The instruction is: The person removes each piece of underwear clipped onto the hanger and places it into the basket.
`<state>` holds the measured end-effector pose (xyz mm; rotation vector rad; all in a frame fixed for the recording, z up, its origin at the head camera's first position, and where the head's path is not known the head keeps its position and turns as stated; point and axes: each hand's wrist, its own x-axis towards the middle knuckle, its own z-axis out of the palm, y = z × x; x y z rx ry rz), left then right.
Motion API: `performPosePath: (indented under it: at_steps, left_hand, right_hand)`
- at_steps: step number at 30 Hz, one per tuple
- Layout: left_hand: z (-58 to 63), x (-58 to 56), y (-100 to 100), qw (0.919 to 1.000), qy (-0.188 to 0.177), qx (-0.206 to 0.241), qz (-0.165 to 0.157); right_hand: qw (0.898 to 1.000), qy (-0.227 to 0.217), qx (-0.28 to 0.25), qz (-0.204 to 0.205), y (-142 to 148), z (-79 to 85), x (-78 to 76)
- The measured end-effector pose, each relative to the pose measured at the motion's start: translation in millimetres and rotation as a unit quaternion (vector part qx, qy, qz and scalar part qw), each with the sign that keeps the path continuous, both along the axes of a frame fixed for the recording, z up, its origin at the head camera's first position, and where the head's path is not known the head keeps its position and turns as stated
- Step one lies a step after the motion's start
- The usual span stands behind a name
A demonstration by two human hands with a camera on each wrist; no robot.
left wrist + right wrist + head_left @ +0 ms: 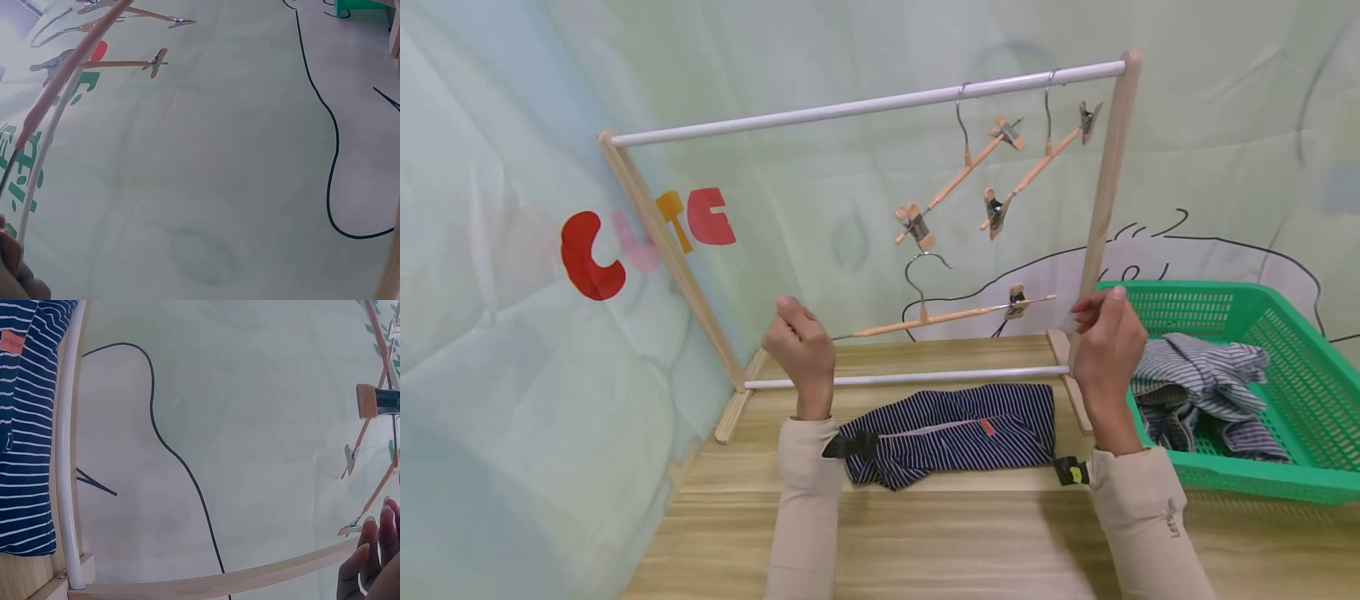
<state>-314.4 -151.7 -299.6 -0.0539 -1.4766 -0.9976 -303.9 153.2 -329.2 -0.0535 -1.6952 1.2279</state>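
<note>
My left hand (803,342) grips the left end of a clip hanger (955,318), holding it up in front of the rack with its hook upward. One clip (1017,302) shows near the hanger's right end; the left clip is hidden by the hand. Just beyond that right end is my right hand (1108,362), apart from the hanger, its fingers (370,547) loosely bent. Below both hands a folded navy garment (955,437) with white stripes and a small orange tag lies on the table.
A wooden rack with a white top rail (850,108) stands behind the hands. Two more clip hangers (958,179) hang at the rail's right part. On the right, a green basket (1240,479) contains striped clothes (1202,375). A printed cloth (820,208) forms the backdrop.
</note>
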Motion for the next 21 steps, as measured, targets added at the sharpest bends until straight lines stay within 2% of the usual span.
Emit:
performPosePath:
  at_steps: [6, 14, 21]
  left_hand:
    - [4.9, 4.0, -7, 0.9994, 0.015, 0.03, 0.01]
    - [7.7, 7.6, -20, 0.9975, 0.008, 0.07, 0.004]
    - [7.6, 7.2, -29, 0.9963, 0.002, 0.086, -0.001]
  right_hand:
    - [1.0, -0.011, 0.005, 0.008, 1, -1.4, -0.6]
    - [0.999, -0.04, 0.008, 0.014, 1, -3.1, 0.5]
    - [0.998, -0.053, 0.008, 0.018, 0, -1.9, 1.0]
